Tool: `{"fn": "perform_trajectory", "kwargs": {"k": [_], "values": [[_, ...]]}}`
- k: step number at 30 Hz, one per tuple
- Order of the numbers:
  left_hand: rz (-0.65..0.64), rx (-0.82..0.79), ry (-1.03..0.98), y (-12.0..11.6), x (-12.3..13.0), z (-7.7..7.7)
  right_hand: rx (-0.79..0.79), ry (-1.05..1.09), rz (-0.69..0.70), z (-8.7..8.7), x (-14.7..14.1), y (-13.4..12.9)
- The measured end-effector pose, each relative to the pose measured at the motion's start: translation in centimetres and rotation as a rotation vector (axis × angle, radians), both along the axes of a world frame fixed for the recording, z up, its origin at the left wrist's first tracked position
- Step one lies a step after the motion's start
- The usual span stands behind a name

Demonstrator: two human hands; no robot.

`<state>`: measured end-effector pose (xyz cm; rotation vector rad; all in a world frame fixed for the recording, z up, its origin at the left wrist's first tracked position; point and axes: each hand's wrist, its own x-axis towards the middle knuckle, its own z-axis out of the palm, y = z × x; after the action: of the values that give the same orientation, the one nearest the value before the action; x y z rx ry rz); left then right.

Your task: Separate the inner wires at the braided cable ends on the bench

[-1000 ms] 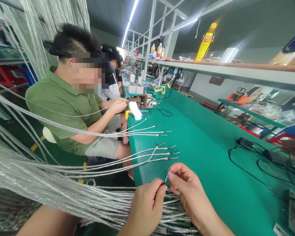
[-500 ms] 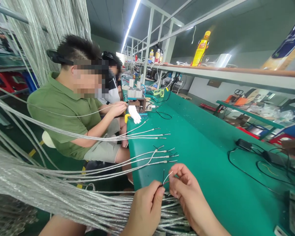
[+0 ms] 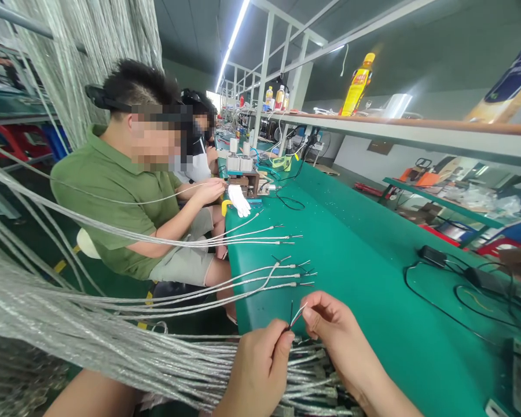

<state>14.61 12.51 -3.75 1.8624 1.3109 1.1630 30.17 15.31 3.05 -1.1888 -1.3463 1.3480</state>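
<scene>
My left hand is closed, thumb against curled fingers, around the end of a cable. Thin wires, one black and others pale or reddish, fan out from that end above the thumb. At the tip of the pale wire, my right hand pinches with thumb and forefinger. A thick bundle of silvery braided cables runs beneath both hands from the left. Beyond my hands, several separate cables lie across the bench edge, their stripped ends showing dark and light wires.
A co-worker in a green shirt sits at left, hands near a small bench machine. A white glove lies by it on the green bench. Black adapters with cords are at right. Bottles, one yellow, stand on the shelf above.
My right hand has shifted very slightly to the right and now pinches nearer the wire tip. The wires lean closer together. My left hand stays closed on the cable.
</scene>
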Motion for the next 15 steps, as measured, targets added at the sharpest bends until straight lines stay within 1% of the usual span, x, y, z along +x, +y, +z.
{"fn": "perform_trajectory", "kwargs": {"k": [4,7,10,15], "values": [[-0.016,0.001,0.051,0.00,0.04,0.09,0.023,0.027,0.041,0.05,-0.36,-0.33],[-0.022,0.002,0.093,-0.02,0.11,0.04,0.008,0.081,0.025,-0.10,-0.69,-0.45],[-0.019,-0.005,0.111,0.00,0.10,0.03,0.026,0.087,0.000,-0.16,-0.71,-0.25],[-0.007,-0.017,0.072,0.20,0.04,0.11,0.085,0.080,-0.026,0.27,-0.37,0.04]]}}
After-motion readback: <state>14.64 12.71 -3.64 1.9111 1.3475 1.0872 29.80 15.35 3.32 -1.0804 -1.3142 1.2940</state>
